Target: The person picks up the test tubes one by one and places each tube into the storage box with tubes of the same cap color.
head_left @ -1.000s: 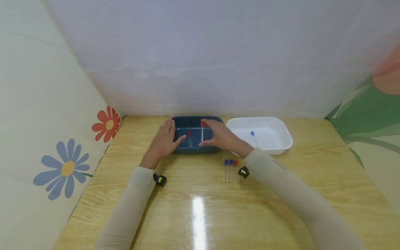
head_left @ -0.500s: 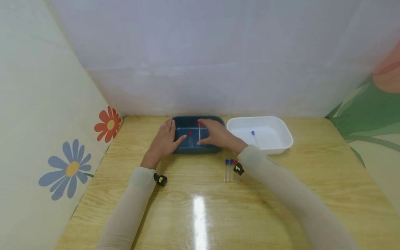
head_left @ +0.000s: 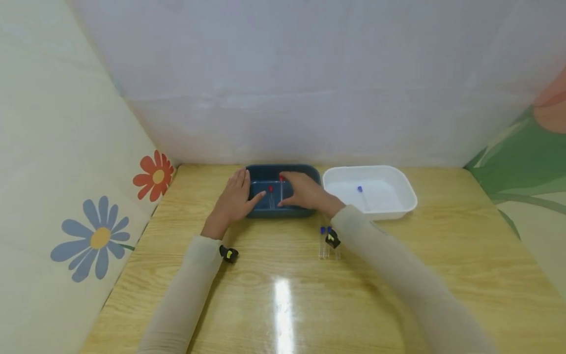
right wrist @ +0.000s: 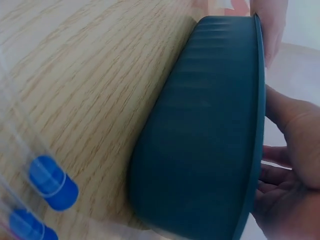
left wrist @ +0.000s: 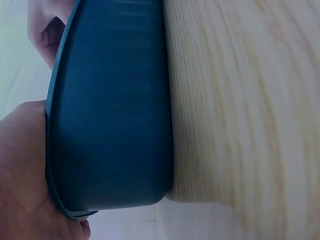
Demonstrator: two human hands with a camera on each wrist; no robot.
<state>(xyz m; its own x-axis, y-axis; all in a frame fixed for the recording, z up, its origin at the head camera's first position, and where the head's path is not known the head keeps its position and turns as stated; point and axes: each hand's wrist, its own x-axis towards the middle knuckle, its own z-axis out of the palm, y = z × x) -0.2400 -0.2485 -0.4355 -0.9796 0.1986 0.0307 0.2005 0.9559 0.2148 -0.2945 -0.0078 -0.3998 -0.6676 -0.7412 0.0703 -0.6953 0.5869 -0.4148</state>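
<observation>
My left hand (head_left: 234, 195) rests on the left end of a dark blue tray (head_left: 283, 214), fingers straight and thumb stretched over its near rim. Inside the tray, my right hand (head_left: 306, 191) holds a red-capped test tube (head_left: 281, 191) between thumb and fingers. Another red-capped test tube (head_left: 271, 189) lies on the tray floor just left of it. From the right wrist view, the tray wall (right wrist: 200, 125) hides the held tube and my right fingertips (right wrist: 267, 175). The left wrist view has my left palm (left wrist: 22, 165) against the tray rim.
To the right stands a white tray (head_left: 409, 209) with one blue-capped test tube (head_left: 360, 189) in it. Blue-capped test tubes (head_left: 323, 241) lie on the wooden table (head_left: 265, 275) beneath my right wrist, beside another tube whose cap is hidden. A pale wall (head_left: 283, 98) rises behind the trays.
My right hand has shifted a little left with its tube, nearer the one lying in the tray. My right wrist now covers the red cap on the table. My left hand stays put.
</observation>
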